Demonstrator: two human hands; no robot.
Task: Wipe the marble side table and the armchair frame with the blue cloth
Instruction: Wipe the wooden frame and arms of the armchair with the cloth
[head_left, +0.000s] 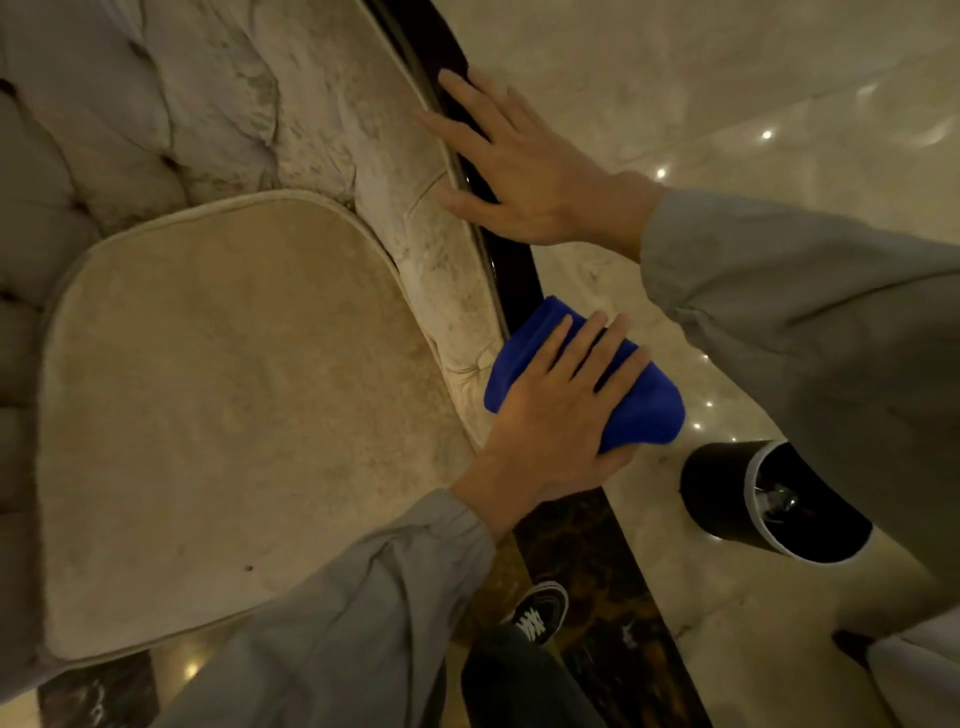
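The armchair has a beige seat cushion (234, 415) and a tufted pale arm (395, 171). A dark glossy wooden frame (514, 280) runs along the arm's outer edge. My left hand (561, 410) lies over the folded blue cloth (644, 410), fingers spread on top and thumb tucked under it, pressing it onto the frame near the arm's front end. Farther along the same rail, my right hand (519, 166) rests flat with straight fingers, holding nothing. The marble side table is not in view.
A round black bin with a pale rim (727, 493) stands on the polished marble floor (727, 104) just right of the chair. A dark floor band (597, 571) runs beneath, with my shoe (540, 610) on it. A pale upholstered edge (914, 670) shows at bottom right.
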